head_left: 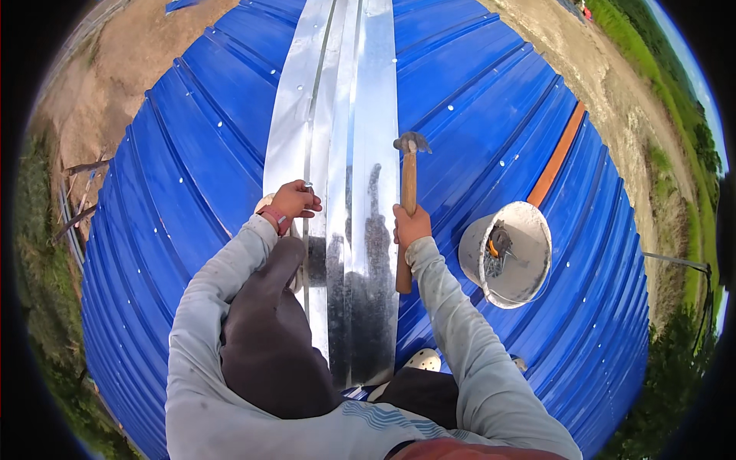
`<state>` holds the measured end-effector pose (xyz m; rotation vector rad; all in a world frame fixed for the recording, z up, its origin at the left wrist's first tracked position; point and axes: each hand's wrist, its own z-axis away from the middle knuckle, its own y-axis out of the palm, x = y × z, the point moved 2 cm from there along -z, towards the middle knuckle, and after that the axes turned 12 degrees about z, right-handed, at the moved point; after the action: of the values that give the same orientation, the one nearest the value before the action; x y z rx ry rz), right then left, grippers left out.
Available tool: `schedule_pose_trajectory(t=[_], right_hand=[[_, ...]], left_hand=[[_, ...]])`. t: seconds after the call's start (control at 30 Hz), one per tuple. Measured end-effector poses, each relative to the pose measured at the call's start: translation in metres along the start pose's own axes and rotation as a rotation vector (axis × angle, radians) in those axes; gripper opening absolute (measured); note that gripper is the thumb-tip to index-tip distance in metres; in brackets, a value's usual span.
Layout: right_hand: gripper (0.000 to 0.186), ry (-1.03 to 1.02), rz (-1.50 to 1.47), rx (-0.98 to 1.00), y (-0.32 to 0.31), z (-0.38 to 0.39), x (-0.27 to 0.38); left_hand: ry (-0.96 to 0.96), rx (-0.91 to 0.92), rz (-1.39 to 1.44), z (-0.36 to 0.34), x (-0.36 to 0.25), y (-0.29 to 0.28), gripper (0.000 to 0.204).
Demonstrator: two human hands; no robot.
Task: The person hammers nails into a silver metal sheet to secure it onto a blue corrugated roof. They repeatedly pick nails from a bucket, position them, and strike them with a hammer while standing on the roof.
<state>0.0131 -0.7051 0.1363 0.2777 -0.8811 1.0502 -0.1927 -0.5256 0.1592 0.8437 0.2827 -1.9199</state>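
My right hand [412,224] is wrapped round the wooden handle of a claw hammer [409,180], whose metal head points away from me. The hammer stands over the right edge of a silvery metal ridge cap [376,115]. Left of the cap's middle, my left hand [295,201] pinches a roofing nail [308,185] with a pale head at its fingertips. Whether the nail's point touches the metal is hidden. A reddish band circles my left wrist.
Blue ribbed roof sheets [475,92] with several fastener heads slope down on both sides. At right stands a whitish bucket [525,264] with loose nails [494,261] and an orange-handled tool inside. A long orange-brown strip [558,153] lies beyond it. Bare ground surrounds the roof's edges.
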Motion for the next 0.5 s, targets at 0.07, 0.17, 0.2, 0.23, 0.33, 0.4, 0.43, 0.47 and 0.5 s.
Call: schedule_pose_trajectory(t=[0.07,0.17,0.2,0.23,0.33,0.4,0.43,0.47,0.5], right_hand=[[0.020,-0.130,0.225,-0.219,0.011,-0.013,-0.036],[0.027,-0.076,0.264,-0.159,0.010,-0.011,-0.044],[0.029,-0.114,0.365,-0.188,0.008,-0.012,-0.043],[0.029,-0.105,0.359,-0.190,0.010,-0.014,-0.044],[0.037,-0.194,0.524,-0.183,0.027,-0.020,-0.038],[0.043,-0.197,0.668,-0.147,0.043,-0.012,-0.022],[0.047,-0.159,0.604,-0.074,0.046,-0.009,-0.016],[0.047,-0.157,0.593,-0.069,0.048,-0.007,-0.013],[0.047,-0.154,0.671,-0.078,0.050,-0.005,-0.011]], left_hand=[[-0.045,-0.014,-0.036,0.003,0.009,-0.007,0.010],[-0.064,-0.031,-0.089,0.011,0.018,-0.019,0.010],[-0.063,-0.050,-0.074,0.013,0.016,-0.019,0.010],[-0.061,-0.070,-0.060,0.014,0.013,-0.018,0.010],[-0.035,-0.072,-0.062,0.012,0.008,-0.017,0.009],[-0.015,-0.084,-0.084,0.016,0.006,-0.016,0.009],[0.003,-0.086,-0.073,0.019,0.005,-0.013,0.009],[0.022,-0.086,-0.062,0.021,0.003,-0.011,0.009],[0.047,-0.090,-0.057,0.022,0.003,-0.011,0.009]])
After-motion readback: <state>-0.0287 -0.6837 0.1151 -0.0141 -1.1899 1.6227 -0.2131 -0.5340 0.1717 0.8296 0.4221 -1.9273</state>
